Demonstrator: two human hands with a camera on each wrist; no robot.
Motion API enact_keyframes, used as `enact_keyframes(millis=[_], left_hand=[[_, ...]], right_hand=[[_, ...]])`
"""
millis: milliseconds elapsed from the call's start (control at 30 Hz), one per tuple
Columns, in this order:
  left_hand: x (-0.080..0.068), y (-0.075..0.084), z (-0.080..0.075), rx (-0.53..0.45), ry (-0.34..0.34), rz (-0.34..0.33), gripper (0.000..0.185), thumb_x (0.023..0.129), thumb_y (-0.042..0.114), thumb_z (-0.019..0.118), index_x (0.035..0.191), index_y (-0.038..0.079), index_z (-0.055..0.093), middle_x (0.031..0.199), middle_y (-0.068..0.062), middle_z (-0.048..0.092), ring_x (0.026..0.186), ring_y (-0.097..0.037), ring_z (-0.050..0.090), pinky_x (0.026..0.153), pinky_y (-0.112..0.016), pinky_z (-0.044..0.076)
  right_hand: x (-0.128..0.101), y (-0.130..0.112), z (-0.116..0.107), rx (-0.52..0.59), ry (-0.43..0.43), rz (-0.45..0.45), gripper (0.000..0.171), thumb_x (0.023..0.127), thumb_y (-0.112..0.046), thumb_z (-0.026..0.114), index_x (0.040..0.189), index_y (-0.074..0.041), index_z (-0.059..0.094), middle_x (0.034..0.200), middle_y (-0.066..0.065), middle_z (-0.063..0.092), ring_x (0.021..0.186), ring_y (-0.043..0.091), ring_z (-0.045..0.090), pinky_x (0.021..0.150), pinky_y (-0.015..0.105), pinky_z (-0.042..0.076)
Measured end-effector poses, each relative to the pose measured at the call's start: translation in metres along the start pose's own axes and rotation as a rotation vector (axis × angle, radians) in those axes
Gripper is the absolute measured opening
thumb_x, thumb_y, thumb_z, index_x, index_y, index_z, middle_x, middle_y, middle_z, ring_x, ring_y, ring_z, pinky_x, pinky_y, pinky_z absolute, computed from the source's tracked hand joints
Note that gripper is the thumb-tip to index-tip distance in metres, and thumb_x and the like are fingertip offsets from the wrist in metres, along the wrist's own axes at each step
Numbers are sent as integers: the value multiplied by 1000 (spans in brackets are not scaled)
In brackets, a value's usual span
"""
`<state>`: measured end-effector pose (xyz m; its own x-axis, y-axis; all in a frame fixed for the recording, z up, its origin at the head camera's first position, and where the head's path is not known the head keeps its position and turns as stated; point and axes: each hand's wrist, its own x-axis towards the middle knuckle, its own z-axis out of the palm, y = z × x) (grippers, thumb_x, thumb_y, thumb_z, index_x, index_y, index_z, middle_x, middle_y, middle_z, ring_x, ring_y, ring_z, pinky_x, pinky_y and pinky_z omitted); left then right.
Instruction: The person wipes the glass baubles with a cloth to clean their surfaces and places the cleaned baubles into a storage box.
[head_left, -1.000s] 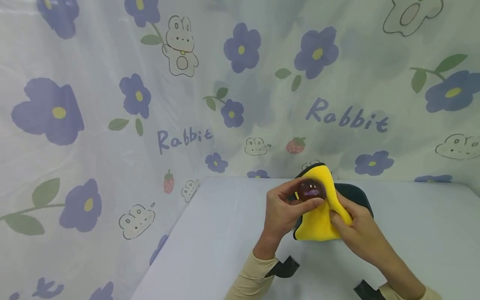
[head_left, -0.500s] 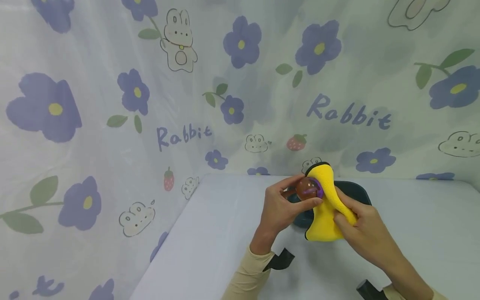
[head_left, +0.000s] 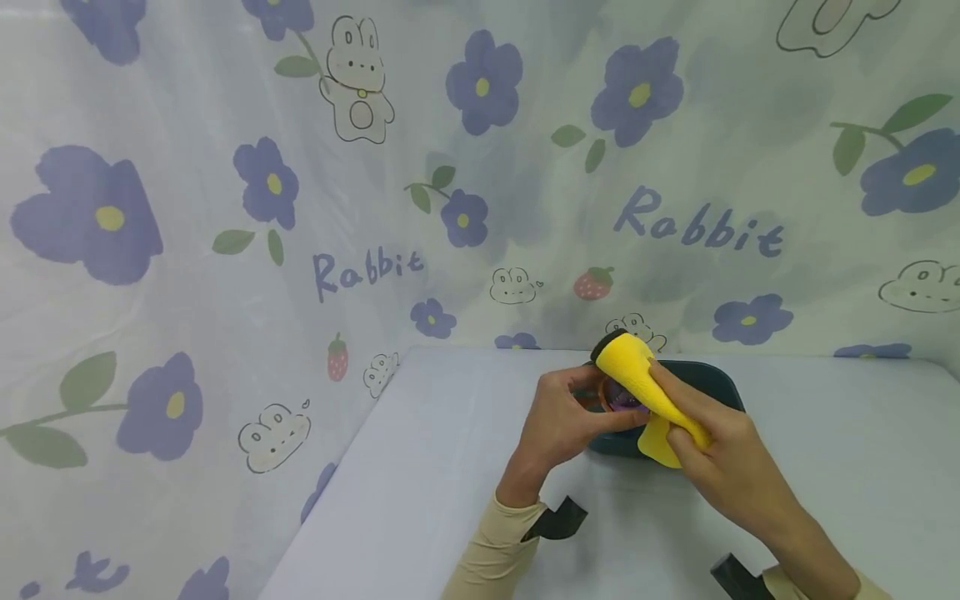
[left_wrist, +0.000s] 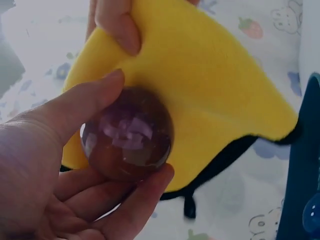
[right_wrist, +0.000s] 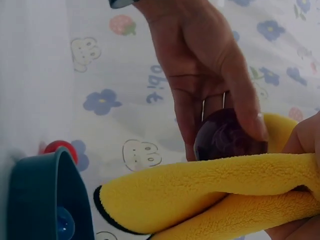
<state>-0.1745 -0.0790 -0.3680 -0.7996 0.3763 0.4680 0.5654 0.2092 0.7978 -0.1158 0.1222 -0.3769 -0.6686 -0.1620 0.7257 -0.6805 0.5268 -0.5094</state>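
A glossy, see-through purple ball (left_wrist: pixel 127 145) is pinched between the thumb and fingers of my left hand (head_left: pixel 549 423). My right hand (head_left: pixel 731 450) grips a folded yellow cloth (head_left: pixel 637 375) with black edging. In the left wrist view the cloth lies right behind the ball; in the right wrist view a fold of it covers the ball's lower part. Only a small part of the ball shows in the head view, between the left fingers and the cloth.
A dark teal tub (head_left: pixel 716 385) stands on the white table (head_left: pixel 420 467) just beyond both hands. Inside it a blue ball (right_wrist: pixel 65 223) shows, and a red ball (right_wrist: pixel 61 150) appears by its rim. A flower-and-rabbit printed curtain (head_left: pixel 480 167) hangs behind the table.
The cloth has swung from hanging broad behind the ball to a narrow fold across it, tipping left at the top. My left hand still holds the ball, now lower and more hidden.
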Motion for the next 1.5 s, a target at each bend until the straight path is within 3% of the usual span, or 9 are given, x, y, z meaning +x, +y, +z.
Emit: enact_keyframes(millis=[100,167,267,400,667,767,967,1233,1500], left_hand=[[-1,2,1,-15,-40,-11,29,81,25,90,106,15,77,89,0,72,77,-6,62,71,-26,61],[-2,5,3,-22,-61,-17,29,81,24,90,104,15,77,88,1,72,76,-4,63,69,-23,61],[-3,9,4,-45,-83,-24,28,80,21,90,102,11,76,92,2,74,82,0,68,72,-23,63],[-5,14,4,-45,-92,-17,37,80,17,91,113,8,77,106,1,78,92,0,73,76,-25,64],[-5,15,5,-86,-94,17,47,81,15,89,126,10,74,117,-3,77,96,0,73,78,-27,65],[-5,15,5,-109,-70,29,46,81,14,89,125,12,74,115,-4,77,92,-1,72,78,-28,65],[-4,13,6,-133,15,51,41,82,17,89,121,19,77,102,-6,76,73,-4,64,65,-27,63],[-3,10,9,-181,96,20,41,85,31,87,123,18,76,111,-8,76,92,-6,68,75,-26,64],[-1,2,8,-154,169,-12,49,83,41,87,121,13,74,114,-6,75,98,-8,67,84,-27,63]], right_hand=[[2,4,0,0,-8,-57,79,82,22,61,153,-11,51,150,18,58,125,-11,54,98,-1,42],[3,7,-1,-5,-17,-72,81,81,23,60,154,-12,50,152,17,57,133,-14,47,101,-1,39],[3,10,-3,-1,-36,-70,81,82,23,60,154,-13,50,150,16,59,116,-7,55,90,-3,44],[3,15,-6,26,-68,-27,77,83,20,59,153,-12,51,141,17,65,87,3,55,68,10,50],[2,20,-7,134,-133,78,65,91,13,55,153,-2,48,106,17,69,62,5,54,54,21,53],[1,21,-7,167,-147,105,60,95,10,55,153,1,45,97,12,67,60,7,54,54,22,53],[-1,20,-5,181,-170,171,56,99,3,56,154,4,42,104,15,69,67,7,60,60,22,58],[-2,10,-4,164,-186,249,56,101,-3,57,154,6,41,91,10,63,66,8,58,58,22,56],[-2,3,-4,121,-184,298,59,99,-4,61,154,5,42,97,12,67,66,7,57,56,22,55]])
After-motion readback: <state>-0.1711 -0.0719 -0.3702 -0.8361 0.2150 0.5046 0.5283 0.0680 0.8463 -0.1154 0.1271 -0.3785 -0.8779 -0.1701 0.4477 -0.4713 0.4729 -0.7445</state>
